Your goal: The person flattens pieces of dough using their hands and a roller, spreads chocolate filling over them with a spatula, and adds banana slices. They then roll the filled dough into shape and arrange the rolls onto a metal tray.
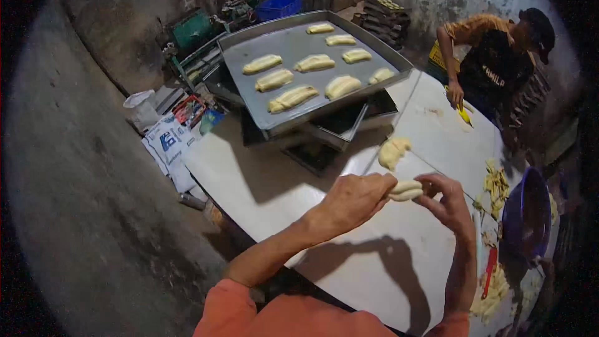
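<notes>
My left hand (352,203) and my right hand (448,206) grip a pale, ridged piece of dough (405,190) between them, held above the white table (337,231). My left fingers are curled at its left end, and my right thumb and fingers are at its right end. Just beyond it lies a rounded lump of dough (393,151). Higher up, a large metal tray (243,47) on stacked dark trays (324,150) bears several shaped dough pieces (290,97) with ridged tops.
A co-worker (483,62) at the right holds a yellow tool (463,113). A purple tub (524,212), a red-handled tool (490,271) and piles of cut strips (496,184) line the right edge. Bags (165,140), a blue crate (277,6) and green machinery (190,28) stand beside the walls.
</notes>
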Motion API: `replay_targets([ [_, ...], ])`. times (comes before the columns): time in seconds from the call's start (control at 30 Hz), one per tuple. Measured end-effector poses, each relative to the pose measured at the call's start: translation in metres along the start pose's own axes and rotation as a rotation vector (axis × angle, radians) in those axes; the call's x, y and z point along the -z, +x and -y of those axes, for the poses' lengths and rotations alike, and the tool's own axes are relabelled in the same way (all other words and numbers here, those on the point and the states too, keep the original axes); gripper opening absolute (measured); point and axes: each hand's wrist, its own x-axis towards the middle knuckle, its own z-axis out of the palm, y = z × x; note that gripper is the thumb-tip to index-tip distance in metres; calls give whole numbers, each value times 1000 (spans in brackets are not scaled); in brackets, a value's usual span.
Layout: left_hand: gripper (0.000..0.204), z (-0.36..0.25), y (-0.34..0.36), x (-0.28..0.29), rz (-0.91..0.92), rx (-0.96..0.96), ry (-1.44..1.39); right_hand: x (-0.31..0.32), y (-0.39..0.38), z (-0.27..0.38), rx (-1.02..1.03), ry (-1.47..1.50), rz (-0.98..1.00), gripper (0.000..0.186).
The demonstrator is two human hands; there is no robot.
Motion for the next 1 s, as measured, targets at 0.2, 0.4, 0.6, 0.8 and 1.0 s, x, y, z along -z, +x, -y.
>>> replay_targets([
  [0.2, 30, 104, 27, 160, -142, 156, 287, -46, 202, 79, 152, -87, -46, 35],
  [0.4, 36, 246, 58, 273, -279, 303, 463, -103, 402, 125, 339, -304, -74, 32],
  [0.6, 35, 356, 71, 307, -286, 341, 531, -175, 533, 120, 311, -468, 98, 46],
  [0.8, 40, 412, 82, 296, -30, 477, 538, -221, 563, 67, 484, -425, 52, 64],
  [1.0, 28, 425, 94, 289, -32, 490, 811, -235, 578, 74, 395, -510, 131, 36],
])
